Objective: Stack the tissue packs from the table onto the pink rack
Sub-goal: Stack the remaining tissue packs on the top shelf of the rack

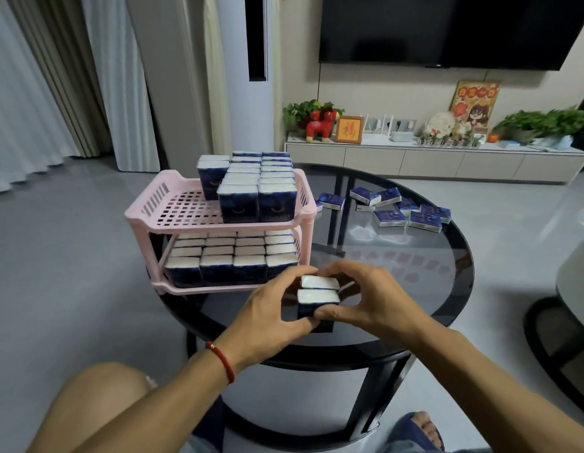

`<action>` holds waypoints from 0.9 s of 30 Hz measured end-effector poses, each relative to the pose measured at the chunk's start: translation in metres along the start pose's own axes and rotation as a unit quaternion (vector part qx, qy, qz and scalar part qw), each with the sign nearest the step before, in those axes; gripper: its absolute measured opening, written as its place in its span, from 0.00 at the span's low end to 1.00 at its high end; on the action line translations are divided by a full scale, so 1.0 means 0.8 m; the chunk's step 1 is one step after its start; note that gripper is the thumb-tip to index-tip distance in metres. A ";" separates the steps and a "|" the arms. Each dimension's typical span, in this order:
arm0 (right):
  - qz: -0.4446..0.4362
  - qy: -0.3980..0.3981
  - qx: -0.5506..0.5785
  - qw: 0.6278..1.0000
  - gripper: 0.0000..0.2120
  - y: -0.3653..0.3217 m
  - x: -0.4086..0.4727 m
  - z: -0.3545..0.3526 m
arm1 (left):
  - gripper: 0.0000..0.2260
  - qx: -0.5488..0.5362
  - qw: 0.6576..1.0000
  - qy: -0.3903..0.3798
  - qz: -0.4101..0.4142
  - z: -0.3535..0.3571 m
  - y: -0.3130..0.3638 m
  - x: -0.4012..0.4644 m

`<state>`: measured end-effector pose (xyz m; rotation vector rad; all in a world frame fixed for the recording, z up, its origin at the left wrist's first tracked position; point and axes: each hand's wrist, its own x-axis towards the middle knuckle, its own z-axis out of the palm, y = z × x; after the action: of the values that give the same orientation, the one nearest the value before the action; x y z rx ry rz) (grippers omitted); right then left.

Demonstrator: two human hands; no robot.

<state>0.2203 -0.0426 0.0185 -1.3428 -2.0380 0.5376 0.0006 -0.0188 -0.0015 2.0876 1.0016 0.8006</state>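
Two dark-blue tissue packs [317, 297] stand upright side by side on the near part of the round glass table [424, 289]. My left hand [271, 317] and my right hand [372, 299] press them together from both sides. The pink rack [153, 210] stands on the table's left edge, just beyond my hands. Its lower shelf is filled with upright packs [233, 261]. Its upper shelf holds upright packs [257, 184] on its right and back part, with bare mesh on the left. Several loose packs [392, 207] lie flat at the table's far right.
A low white cabinet [431, 161] with plants and ornaments stands along the far wall under a dark TV. Another round table [571, 289] sits at the right edge. My knee [97, 403] and a sandalled foot [418, 433] are below the table's front.
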 end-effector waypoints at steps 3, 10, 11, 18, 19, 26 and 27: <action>-0.029 0.005 0.033 0.999 0.28 -0.019 0.004 0.005 | 0.31 0.036 0.999 0.021 0.026 -0.024 0.013 -0.015; -0.035 0.081 0.109 0.990 0.16 -0.057 0.022 0.018 | 0.26 0.023 0.996 0.086 0.029 -0.151 0.036 -0.035; -0.035 0.088 0.108 0.990 0.14 -0.059 0.025 0.020 | 0.26 0.010 0.994 0.101 0.027 -0.173 0.040 -0.034; -0.037 0.109 0.081 0.990 0.10 -0.059 0.034 0.028 | 0.25 0.099 0.981 0.164 -0.036 -0.267 0.046 0.027; -0.036 0.111 0.076 0.990 0.10 -0.057 0.035 0.029 | 0.25 0.103 0.981 0.156 -0.051 -0.270 0.040 0.041; -0.024 0.127 0.092 0.987 0.10 -0.047 0.040 0.032 | 0.25 0.123 0.984 0.101 -0.078 -0.247 0.000 0.106; -0.025 0.128 0.095 0.987 0.11 -0.047 0.041 0.032 | 0.25 0.129 0.983 0.106 -0.074 -0.245 -0.005 0.111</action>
<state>0.1682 -0.0273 0.0331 -1.1797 -1.7593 0.4967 -0.1032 0.1166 0.1300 2.1401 1.4264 0.8688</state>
